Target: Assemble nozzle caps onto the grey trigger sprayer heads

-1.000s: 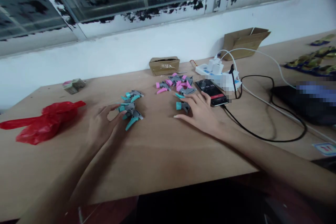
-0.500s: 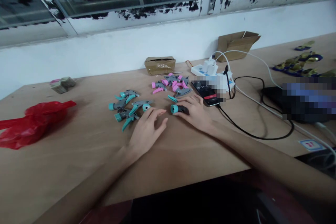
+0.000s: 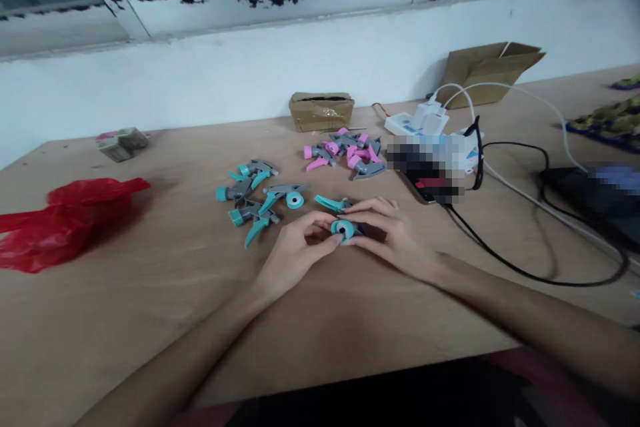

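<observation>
Spray head (image 3: 349, 229), open end toward the wearer; long axis unclear

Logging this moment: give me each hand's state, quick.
Left hand: closed, pinching the teal-capped spray head.
Right hand: closed, holding the same spray head from the other side.

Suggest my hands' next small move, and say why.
Perhaps steady the teal-and-gray sprayer head with the right hand and turn its teal collar with the left hand: the left fingertips are at the collar, while the right hand holds the other side.
</observation>
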The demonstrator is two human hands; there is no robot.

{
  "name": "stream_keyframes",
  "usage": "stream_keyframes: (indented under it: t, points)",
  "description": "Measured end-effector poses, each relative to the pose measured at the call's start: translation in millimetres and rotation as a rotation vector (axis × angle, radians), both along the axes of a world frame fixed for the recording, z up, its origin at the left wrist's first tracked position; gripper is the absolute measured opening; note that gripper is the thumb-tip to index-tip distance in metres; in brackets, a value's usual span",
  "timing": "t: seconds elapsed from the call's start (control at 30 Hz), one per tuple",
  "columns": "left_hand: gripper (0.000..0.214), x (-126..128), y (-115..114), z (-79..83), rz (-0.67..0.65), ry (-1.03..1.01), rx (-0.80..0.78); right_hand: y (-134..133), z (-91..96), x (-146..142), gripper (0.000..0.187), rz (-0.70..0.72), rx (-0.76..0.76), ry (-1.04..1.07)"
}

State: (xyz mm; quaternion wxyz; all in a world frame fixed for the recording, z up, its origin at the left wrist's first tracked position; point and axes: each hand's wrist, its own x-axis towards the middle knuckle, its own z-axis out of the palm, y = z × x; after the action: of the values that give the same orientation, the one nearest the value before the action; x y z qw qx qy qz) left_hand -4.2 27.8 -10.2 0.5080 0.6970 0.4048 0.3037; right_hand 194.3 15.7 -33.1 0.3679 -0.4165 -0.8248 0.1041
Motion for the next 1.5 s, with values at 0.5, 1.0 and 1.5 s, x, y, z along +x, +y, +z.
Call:
stream_keyframes:
  t: [0.5,1.0,1.5]
  points:
    - [0.015,0.5,-6.7,7.3,-0.037,0.207,0.118,-9.9,3.9,-2.2,0.025,-0.002,0.112,-0.114]
    - [0.017,5.8,-9.8,1.3,0.046,0.272,0.215,-4.8,-2.9,-4.8,0.026,0.011,0.239,-0.162]
    - [0.015,9.3,-13.5,4.3,0.134,0.443,0.317,-8.7,-2.3,-12.4,0.024,-0.046,0.232,-0.194]
